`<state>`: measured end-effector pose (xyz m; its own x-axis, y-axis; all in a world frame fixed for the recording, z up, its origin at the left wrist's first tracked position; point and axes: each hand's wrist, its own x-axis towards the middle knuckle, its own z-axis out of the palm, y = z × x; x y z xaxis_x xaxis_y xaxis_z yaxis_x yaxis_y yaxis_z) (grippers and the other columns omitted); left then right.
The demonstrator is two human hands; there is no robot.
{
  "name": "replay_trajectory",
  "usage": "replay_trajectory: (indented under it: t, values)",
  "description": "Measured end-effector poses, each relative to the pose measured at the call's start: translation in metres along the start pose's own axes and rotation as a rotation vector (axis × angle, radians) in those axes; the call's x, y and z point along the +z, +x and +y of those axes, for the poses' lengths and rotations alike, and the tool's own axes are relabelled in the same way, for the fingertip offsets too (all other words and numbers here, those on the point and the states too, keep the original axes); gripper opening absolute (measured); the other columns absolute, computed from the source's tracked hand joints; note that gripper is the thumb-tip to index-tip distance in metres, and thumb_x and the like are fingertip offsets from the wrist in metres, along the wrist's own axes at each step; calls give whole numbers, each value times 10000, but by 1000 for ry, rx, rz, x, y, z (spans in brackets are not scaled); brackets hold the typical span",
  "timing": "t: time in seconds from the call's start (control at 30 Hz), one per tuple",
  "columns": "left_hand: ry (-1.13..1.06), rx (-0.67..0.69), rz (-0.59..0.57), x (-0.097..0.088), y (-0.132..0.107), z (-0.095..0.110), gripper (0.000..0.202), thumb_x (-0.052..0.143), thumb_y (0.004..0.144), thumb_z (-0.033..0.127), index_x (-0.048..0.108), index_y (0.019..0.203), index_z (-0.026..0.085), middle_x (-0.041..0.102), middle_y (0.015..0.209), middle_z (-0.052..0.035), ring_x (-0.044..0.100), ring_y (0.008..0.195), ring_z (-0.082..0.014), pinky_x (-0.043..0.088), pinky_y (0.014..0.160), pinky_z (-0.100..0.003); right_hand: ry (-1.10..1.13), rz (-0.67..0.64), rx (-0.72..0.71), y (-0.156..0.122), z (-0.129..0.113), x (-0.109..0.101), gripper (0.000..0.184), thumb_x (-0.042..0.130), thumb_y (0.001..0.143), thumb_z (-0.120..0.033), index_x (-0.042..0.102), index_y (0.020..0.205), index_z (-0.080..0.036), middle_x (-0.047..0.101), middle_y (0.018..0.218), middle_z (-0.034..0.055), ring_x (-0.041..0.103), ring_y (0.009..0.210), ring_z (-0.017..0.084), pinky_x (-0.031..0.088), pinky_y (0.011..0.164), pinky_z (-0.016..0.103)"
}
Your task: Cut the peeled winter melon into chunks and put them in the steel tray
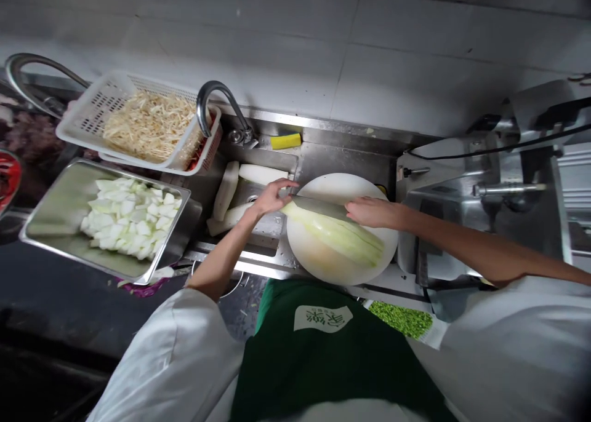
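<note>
A long pale green peeled melon piece lies across the round white cutting board. A wide cleaver rests along its far side. My left hand is curled over the melon's left end beside the blade tip. My right hand is closed around the cleaver's handle end at the board's right. Several more peeled melon lengths lie in the sink just left of the board.
A steel tray of cut melon chunks sits at left. Behind it a white basket holds shredded strips, near a curved tap. A yellow sponge lies on the sink ledge. A metal machine stands right; green peas below.
</note>
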<state>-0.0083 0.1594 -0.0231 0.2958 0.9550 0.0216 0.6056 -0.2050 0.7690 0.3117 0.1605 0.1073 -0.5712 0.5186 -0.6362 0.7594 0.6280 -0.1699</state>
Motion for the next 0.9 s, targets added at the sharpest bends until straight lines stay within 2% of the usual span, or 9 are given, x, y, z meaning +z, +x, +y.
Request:
replay_trajectory:
  t: [0.07, 0.13, 0.2, 0.27, 0.37, 0.43, 0.53, 0.73, 0.9]
  values:
    - [171, 160, -300, -2, 24, 28, 454, 665, 791, 298, 721, 1241, 276, 722, 1242, -17, 683, 1033, -212, 519, 840, -272, -17, -4, 4, 0, 3, 9, 251, 483, 1040, -250, 710, 1068, -146, 738, 1031, 168, 722, 963, 293, 514, 801, 351]
    - [380, 227, -552, 7, 44, 51, 398, 700, 799, 384, 742, 1183, 288, 757, 1151, -19, 697, 968, -222, 503, 805, -279, -27, 22, 20, -2, 4, 26, 277, 454, 1054, -260, 697, 1094, -135, 737, 1043, 187, 724, 984, 299, 518, 812, 353]
    - [559, 266, -721, 22, 58, 65, 305, 669, 852, 434, 775, 1080, 260, 778, 1028, -54, 706, 915, -237, 489, 764, -292, -25, 62, 49, -5, 5, 49, 302, 421, 1070, -267, 679, 1127, -122, 740, 1028, 195, 727, 999, 296, 520, 830, 350]
    - [657, 325, -813, 37, 64, 70, 270, 617, 908, 419, 795, 970, 227, 776, 930, -86, 711, 879, -244, 479, 748, -306, -9, 80, 83, -7, 5, 72, 328, 397, 1084, -287, 657, 1164, -103, 747, 1002, 190, 733, 1003, 294, 523, 838, 345]
    - [696, 389, -847, 51, 66, 70, 261, 598, 932, 375, 795, 903, 206, 768, 892, -100, 713, 867, -248, 475, 755, -317, 16, 73, 121, -9, 6, 99, 375, 361, 1099, -320, 634, 1204, -85, 754, 989, 186, 737, 1011, 299, 527, 842, 348]
    - [686, 394, -849, 53, 66, 65, 249, 600, 937, 367, 791, 920, 208, 767, 909, -94, 711, 874, -244, 474, 765, -315, 29, 76, 134, -8, 7, 105, 394, 348, 1101, -330, 625, 1220, -77, 754, 993, 193, 736, 1020, 301, 528, 844, 350]
    - [602, 400, -847, 52, 65, 51, 240, 601, 950, 377, 778, 965, 216, 767, 959, -80, 706, 898, -226, 473, 779, -294, 57, 93, 116, -4, 7, 98, 364, 365, 1091, -296, 629, 1216, -79, 753, 998, 194, 735, 1020, 294, 525, 823, 334]
    - [382, 383, -784, 55, 60, 22, 261, 608, 962, 417, 758, 929, 206, 750, 968, -79, 696, 896, -204, 475, 797, -258, 132, 111, 8, 6, 5, 69, 308, 404, 990, -86, 692, 1096, -110, 753, 1013, 167, 735, 973, 268, 509, 770, 306]
    - [390, 307, -783, 69, 59, 16, 167, 685, 894, 405, 752, 883, 252, 747, 937, -50, 693, 905, -228, 477, 808, -269, 182, 134, 47, 9, 11, 95, 336, 393, 1070, -259, 676, 1167, -106, 757, 1038, 177, 725, 1031, 275, 512, 842, 322]
